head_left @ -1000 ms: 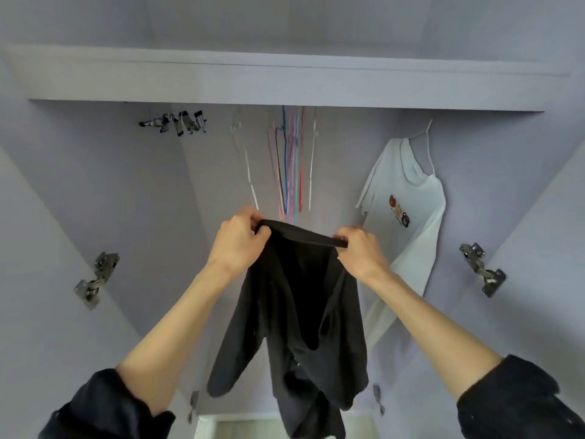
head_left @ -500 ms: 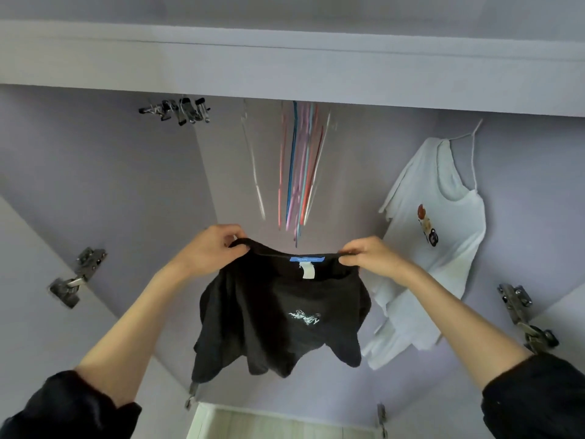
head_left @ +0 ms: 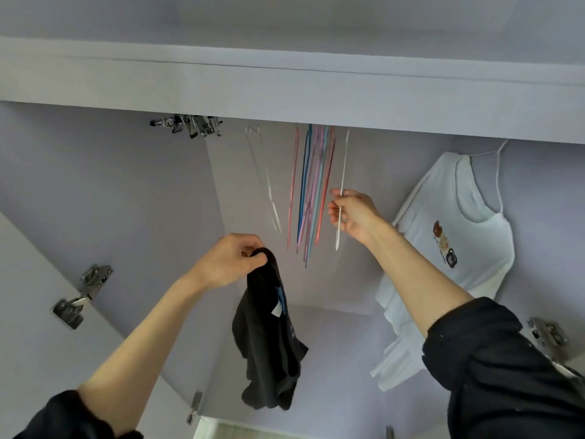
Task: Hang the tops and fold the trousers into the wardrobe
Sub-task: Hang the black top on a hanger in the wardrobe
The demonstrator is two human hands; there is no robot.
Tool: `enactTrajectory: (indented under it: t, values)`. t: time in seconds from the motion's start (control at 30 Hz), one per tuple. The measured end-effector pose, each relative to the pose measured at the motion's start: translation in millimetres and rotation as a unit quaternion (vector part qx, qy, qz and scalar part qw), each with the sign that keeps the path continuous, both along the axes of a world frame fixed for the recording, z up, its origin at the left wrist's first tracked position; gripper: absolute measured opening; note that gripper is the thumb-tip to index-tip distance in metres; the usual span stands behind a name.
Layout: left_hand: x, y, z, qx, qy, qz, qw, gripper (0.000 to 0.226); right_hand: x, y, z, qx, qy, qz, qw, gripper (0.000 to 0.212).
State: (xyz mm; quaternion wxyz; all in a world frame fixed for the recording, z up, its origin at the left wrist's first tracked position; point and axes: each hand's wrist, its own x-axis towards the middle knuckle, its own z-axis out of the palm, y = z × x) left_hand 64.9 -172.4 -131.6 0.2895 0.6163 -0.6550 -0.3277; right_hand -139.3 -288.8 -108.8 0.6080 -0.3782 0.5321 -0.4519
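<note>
- We look up into the wardrobe [head_left: 95, 185]. It is the biggest thing here. Its shelf [head_left: 285, 90] runs across the top, and the doors stand open at both sides.
- A white top [head_left: 468, 248] already hangs on the right side. It has a small picture on the front. We cannot read any words on it.
- Our black top [head_left: 269, 337] hangs down in the middle, long and loose. It has a blue tag [head_left: 280, 296] and a white tag [head_left: 276, 309] near the neck. There is a tiny pale print lower down, but it is too small to read.
- Our left hand [head_left: 231, 261] holds the black top at its very top. The fingers are curled tight around the cloth.
- A bunch of colored hangers [head_left: 311, 191] hangs under the shelf. They are pink, blue and purple, and they point straight down.
- Our right hand [head_left: 354, 213] is up beside that bunch. Its fingers pinch a thin white hanger [head_left: 341, 198] near its low end.
- The white hanger is above the black top and a little to the right of it. It hangs up and down, and so does the top. We think the hanger comes down next and goes into the neck of the black top.
- Some metal clips [head_left: 190, 125] sit up at the left, under the shelf.
</note>
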Motion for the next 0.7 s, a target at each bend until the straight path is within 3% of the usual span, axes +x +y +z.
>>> enactTrajectory:
  t: [0.13,0.3,0.47,0.57,0.7]
  values:
    - [5,-3,-2,-0.021,0.005,0.015,1.000,0.020,-9,1,3,-0.053,0.005,-0.051,0.997,0.042]
    - [6,-4,-8,-0.008,0.004,0.023,1.000,0.025,-24,15,-7,-0.098,0.040,-0.095,0.990,0.015]
    - [0,-5,-19,0.008,0.010,0.037,0.999,0.021,-52,43,-63,-0.083,0.191,-0.149,0.967,0.048]
    - [-3,-6,-27,0.026,0.010,0.041,0.999,0.019,-69,72,-104,-0.096,0.161,-0.190,0.964,0.058]
    - [-10,-7,-35,0.066,0.017,0.029,0.997,0.025,-86,84,-118,-0.133,0.148,-0.135,0.971,0.041]
